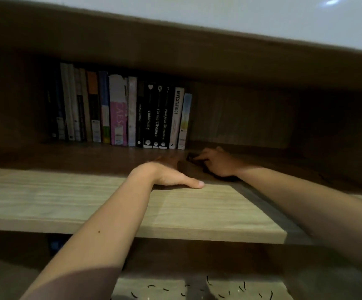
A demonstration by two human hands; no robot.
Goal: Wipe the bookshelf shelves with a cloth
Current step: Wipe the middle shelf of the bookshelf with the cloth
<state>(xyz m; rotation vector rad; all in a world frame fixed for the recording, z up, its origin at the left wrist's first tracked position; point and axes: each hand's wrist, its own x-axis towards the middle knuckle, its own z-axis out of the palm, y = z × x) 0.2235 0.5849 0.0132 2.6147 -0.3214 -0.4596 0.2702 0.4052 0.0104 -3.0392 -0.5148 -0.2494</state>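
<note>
Dark cloth (pixel 192 158) sits on shelf (pixel 67 198) just right of books (pixel 119 109), right grip (pixel 218 163) curled on it; left grip (pixel 167 173) flat, holding nothing. Soft, light, will bunch: press mid-cloth.

A row of upright paperback books (pixel 119 109) stands at eleven o'clock, a pink-spined book (pixel 118 122) among them; pale floor flecked with dark curved marks (pixel 171 282) lies at six o'clock.

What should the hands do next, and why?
Probably slide the right hand, which seems to grip a dark cloth, to the right along the shelf. Books fill the back left, the shelf is bare to the right, and the left hand rests flat on the other side.
</note>
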